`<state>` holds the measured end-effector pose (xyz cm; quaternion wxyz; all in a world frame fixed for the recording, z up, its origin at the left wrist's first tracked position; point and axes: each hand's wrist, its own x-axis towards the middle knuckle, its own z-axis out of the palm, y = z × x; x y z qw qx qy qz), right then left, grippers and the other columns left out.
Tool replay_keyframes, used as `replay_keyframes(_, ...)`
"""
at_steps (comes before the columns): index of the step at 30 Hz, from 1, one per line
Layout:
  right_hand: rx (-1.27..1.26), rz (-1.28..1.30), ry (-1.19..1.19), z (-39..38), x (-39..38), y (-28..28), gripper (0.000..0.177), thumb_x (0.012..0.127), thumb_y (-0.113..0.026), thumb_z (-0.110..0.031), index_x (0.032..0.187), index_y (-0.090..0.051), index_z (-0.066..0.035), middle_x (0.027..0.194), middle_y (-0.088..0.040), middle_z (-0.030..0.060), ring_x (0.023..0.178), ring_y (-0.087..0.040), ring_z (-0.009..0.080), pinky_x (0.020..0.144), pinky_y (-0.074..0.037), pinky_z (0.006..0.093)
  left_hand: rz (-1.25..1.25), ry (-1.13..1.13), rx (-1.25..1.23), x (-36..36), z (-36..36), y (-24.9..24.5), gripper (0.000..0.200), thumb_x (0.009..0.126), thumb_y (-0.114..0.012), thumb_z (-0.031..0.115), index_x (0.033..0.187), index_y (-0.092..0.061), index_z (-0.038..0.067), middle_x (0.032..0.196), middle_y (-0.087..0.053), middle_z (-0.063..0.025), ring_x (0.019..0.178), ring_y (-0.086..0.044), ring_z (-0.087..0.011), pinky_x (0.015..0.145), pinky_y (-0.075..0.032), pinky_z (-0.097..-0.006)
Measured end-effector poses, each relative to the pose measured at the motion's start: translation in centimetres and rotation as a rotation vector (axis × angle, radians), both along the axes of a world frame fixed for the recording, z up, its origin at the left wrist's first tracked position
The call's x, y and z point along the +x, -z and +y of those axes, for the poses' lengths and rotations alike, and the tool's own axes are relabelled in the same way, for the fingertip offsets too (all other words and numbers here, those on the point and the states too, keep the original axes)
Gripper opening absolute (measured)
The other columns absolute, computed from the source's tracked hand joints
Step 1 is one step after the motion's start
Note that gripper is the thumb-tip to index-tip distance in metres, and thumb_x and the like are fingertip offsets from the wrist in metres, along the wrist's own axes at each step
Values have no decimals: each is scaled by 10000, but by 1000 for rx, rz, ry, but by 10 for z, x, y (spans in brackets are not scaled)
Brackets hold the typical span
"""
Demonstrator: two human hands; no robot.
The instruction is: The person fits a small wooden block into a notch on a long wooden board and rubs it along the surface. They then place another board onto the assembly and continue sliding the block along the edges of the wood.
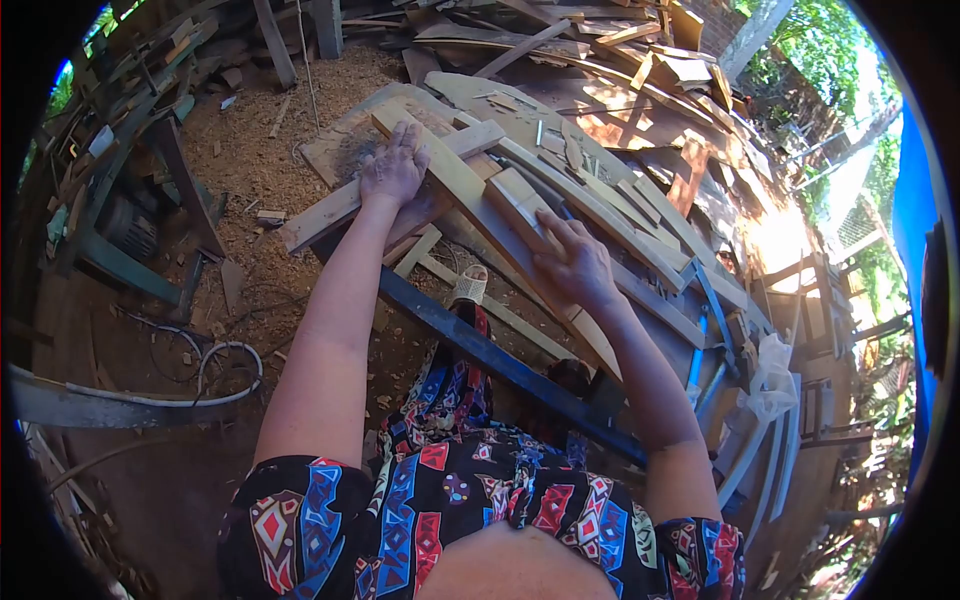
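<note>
A long wooden plank (462, 185) runs diagonally across a shorter wooden bar (330, 215) and the edge of a bench. Near its far end, my left hand (393, 170) is closed over the plank, fingers draped across the top. My right hand (578, 262) grips the near end of a short, thick wooden block (520, 205) that lies along the plank. The block's underside is hidden, as is part of the right thumb.
More long strips (600, 225) lie side by side right of the plank. A blue metal bar (500, 365) crosses in front of my legs. Scrap wood (600, 50) is piled at the back. Sawdust (250, 150) covers the ground, and a white cable (230, 348) loops at left.
</note>
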<state>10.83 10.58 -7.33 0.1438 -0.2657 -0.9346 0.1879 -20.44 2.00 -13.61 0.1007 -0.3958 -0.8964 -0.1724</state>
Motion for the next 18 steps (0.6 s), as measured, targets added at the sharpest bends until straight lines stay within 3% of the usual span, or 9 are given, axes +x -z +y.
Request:
replay_keyframes(3,58,69,-81,-3,40,6,589,749,-684,-220,1312,-519,-163,1203,-573,144,1078,-576,353,894,-471,427,3,6,4,0,0,-1,528,959,-336,457,1445,-316,253,1523,-289,-15,1197,-519,-316,989,-393,-513)
replay_keyframes(10,-11,73,32,-35,148,6,584,749,-711,-213,1298,-536,-119,1189,-566,168,1077,-564,358,892,-466,418,-5,-3,-5,0,1,2,534,964,-315,466,1457,-302,259,1534,-276,-18,1207,-514,-325,1001,-387,-506)
replay_keyframes(18,74,58,-12,-27,123,4,574,742,-720,-188,1286,-551,-114,1147,-581,162,1037,-529,357,912,-445,425,7,-15,-16,-2,3,4,534,962,-323,467,1454,-304,261,1533,-275,-18,1205,-514,-325,998,-386,-514)
